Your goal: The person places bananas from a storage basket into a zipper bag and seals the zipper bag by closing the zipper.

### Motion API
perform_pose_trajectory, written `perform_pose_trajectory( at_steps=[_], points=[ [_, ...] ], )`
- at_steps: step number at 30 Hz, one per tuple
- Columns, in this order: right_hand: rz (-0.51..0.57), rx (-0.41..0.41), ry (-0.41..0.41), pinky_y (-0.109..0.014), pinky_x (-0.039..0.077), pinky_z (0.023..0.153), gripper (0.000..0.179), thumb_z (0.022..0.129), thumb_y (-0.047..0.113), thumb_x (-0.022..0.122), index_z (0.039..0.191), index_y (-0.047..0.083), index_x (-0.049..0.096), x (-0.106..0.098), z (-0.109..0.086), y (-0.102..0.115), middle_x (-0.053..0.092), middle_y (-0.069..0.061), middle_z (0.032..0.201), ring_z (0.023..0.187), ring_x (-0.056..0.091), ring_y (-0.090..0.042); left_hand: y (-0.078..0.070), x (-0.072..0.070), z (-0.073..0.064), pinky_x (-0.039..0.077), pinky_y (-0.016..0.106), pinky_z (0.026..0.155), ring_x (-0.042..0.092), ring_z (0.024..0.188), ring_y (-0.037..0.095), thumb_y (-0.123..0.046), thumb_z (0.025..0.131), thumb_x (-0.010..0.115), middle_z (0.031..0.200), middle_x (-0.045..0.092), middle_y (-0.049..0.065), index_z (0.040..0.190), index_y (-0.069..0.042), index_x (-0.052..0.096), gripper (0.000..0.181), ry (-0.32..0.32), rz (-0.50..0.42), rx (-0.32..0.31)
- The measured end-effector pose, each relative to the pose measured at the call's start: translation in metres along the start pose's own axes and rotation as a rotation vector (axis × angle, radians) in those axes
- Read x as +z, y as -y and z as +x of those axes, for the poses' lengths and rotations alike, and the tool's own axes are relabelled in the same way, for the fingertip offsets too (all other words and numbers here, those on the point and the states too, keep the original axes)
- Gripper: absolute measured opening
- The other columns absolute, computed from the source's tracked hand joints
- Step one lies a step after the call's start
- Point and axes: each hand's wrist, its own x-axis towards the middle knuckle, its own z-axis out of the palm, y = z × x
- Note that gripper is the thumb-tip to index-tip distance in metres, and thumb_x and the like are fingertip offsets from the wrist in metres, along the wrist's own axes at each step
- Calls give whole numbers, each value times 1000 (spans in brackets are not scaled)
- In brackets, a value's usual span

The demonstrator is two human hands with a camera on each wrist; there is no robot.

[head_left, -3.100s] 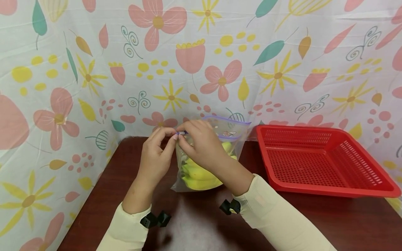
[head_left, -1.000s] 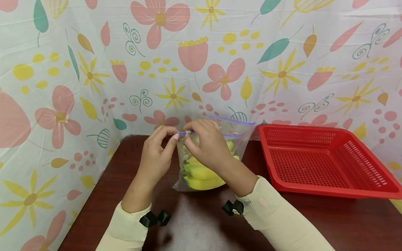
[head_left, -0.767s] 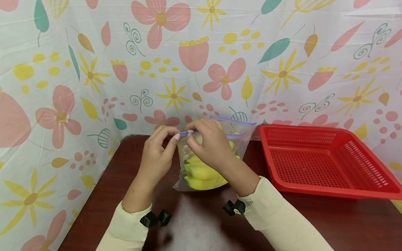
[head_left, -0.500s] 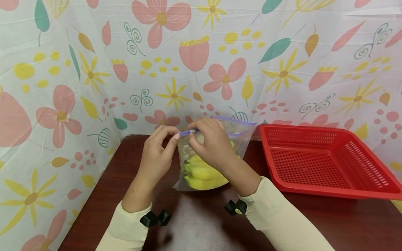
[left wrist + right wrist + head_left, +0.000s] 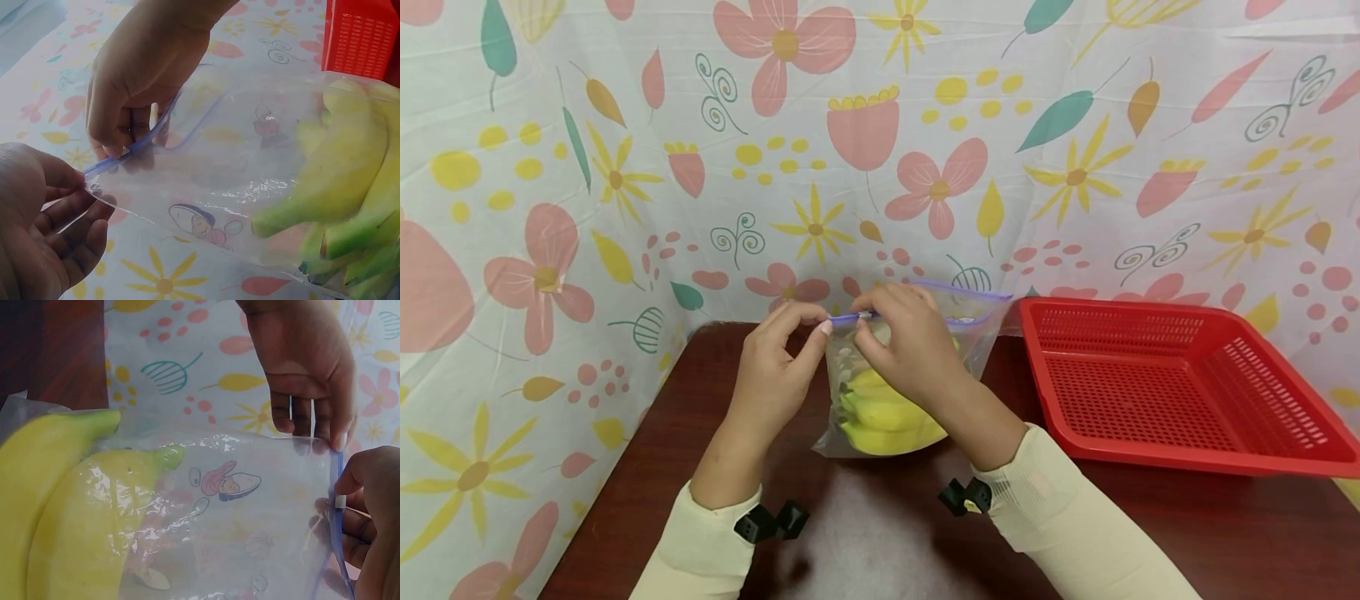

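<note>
A clear zip bag with a purple zip edge and small printed figures stands on the table, yellow bananas inside it. My left hand pinches the top left corner of the bag between thumb and fingers. Close beside it, my right hand pinches a small white slider on the zip, thumb on the near side. To the right of my right hand the zip edges stand apart, as the left wrist view also shows. My right hand hides part of the bag and bananas in the head view.
A red plastic basket with a mesh bottom stands at the right of the dark brown table. A flower-patterned cloth hangs behind and at the left.
My right hand has slid a little to the right along the zip with the slider, away from my left hand. More purple zip shows between the hands. My left hand keeps its corner.
</note>
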Motion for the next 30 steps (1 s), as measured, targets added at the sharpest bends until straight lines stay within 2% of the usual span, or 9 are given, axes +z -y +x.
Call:
perform_pose_trajectory(
  at_steps=[8, 18, 30],
  points=[
    [8, -12, 26, -51, 40, 110, 14, 92, 13, 63, 102, 11, 72, 1, -2, 4, 73, -2, 98, 96, 66, -18, 1, 8, -2, 46, 25, 67, 55, 80, 11, -24, 100, 64, 91, 65, -1, 101, -15, 72, 13, 39, 15, -2],
    [-7, -5, 28, -49, 40, 108, 15, 93, 14, 61, 103, 12, 72, 2, -3, 3, 72, -1, 99, 96, 66, -17, 3, 11, -3, 46, 23, 65, 55, 77, 9, -22, 99, 65, 87, 66, -1, 100, -13, 74, 13, 18, 40, 48],
    [-18, -16, 5, -49, 41, 107, 15, 92, 13, 61, 101, 11, 72, 1, -3, 3, 72, -3, 98, 96, 66, -19, 3, 10, -3, 45, 24, 64, 54, 76, 10, -21, 100, 63, 85, 64, -1, 97, -11, 72, 14, 22, 46, 51]
  ],
)
